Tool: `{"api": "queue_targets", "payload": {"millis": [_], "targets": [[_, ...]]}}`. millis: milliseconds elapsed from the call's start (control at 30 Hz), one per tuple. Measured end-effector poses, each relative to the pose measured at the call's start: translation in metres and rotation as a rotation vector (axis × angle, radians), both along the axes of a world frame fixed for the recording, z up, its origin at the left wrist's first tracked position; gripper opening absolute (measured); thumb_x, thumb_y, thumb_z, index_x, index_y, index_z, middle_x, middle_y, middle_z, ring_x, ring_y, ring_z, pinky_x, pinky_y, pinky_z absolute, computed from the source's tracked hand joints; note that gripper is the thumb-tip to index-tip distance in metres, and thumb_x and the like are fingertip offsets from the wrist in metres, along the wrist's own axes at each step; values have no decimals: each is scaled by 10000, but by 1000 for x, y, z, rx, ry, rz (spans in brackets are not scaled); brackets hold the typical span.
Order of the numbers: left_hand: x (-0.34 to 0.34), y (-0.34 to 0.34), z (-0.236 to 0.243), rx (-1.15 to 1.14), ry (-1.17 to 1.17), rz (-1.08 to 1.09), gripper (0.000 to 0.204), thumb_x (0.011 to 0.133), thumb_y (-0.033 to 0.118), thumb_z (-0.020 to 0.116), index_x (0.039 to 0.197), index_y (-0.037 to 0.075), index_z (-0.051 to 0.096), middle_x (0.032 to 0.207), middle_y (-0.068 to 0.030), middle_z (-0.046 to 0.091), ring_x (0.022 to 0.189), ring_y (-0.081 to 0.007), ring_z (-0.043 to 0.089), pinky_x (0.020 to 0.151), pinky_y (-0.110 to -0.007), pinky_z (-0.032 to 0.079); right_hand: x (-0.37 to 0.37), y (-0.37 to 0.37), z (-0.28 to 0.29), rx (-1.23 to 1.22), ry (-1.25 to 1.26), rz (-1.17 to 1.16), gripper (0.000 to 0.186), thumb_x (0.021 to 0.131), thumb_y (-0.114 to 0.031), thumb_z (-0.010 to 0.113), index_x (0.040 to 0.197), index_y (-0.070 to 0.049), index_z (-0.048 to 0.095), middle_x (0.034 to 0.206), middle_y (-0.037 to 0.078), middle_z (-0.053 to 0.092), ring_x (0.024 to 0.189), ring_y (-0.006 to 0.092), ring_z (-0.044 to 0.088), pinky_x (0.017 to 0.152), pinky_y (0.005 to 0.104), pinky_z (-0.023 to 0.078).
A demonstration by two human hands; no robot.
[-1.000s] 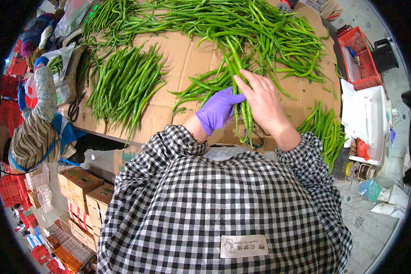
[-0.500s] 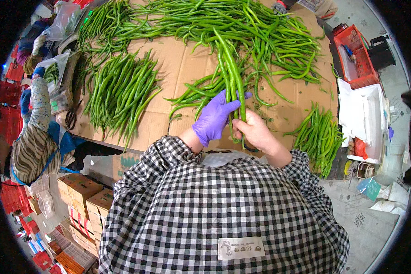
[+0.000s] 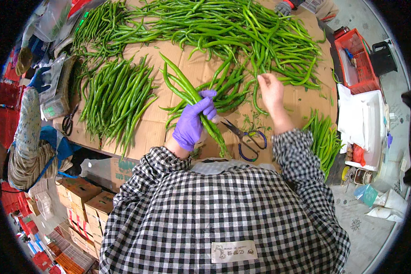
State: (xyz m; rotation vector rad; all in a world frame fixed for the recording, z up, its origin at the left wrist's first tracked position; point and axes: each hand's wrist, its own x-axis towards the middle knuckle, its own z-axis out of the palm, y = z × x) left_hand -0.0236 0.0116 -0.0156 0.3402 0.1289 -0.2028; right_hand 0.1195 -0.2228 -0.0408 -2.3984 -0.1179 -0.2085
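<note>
A few long green chili peppers (image 3: 183,82) lie slantwise in my left hand (image 3: 190,122), which wears a purple glove and is closed round their middle. My bare right hand (image 3: 272,93) is at the near edge of the big chili heap (image 3: 242,27), its fingers curled together beside a thin curved pepper. Whether that pepper is between the fingertips cannot be made out. Between my forearms, dark-handled scissors (image 3: 245,139) rest on the cardboard (image 3: 169,57), blades pointing up and left. Several loose chili peppers (image 3: 228,93) lie just beyond my left hand.
Sorted chili bunches lie at left (image 3: 118,98) and right (image 3: 323,141). Another pair of scissors (image 3: 69,121) is at the left edge. A red crate (image 3: 358,59) and white foam box (image 3: 374,118) stand to the right. A person's sleeve (image 3: 28,114) and another person's gloved hand (image 3: 283,8) are nearby.
My right hand has left the held peppers and moved up and right to the heap. My left hand has shifted left, tilting its peppers leftward. The scissors between my arms now show plainly.
</note>
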Motion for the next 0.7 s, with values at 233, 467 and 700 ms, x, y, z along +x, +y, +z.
{"api": "queue_targets", "payload": {"millis": [233,467,700], "targets": [[-2,6,-1,164,4,-4,278,937,116,570,1182,-12,550,729,0,465,663,-124,459,604,-247,415,36,11,-1,355,548,20,208,924,-230,644,869,-30,667,661,23,602,506,119,504,504,278,414],[1,6,9,140,124,-83,523,944,139,529,1428,-6,392,1287,-179,575,1136,-265,596,819,-322,541,-111,31,52,508,577,353,160,919,-175,649,838,-37,633,652,-21,549,521,83,459,484,259,376],[-4,8,2,-73,-10,-31,483,917,150,568,1364,13,449,982,-67,589,961,-238,613,926,-443,530,-86,26,47,355,779,830,153,895,-148,681,862,-4,642,717,31,607,669,94,549,611,293,455]]}}
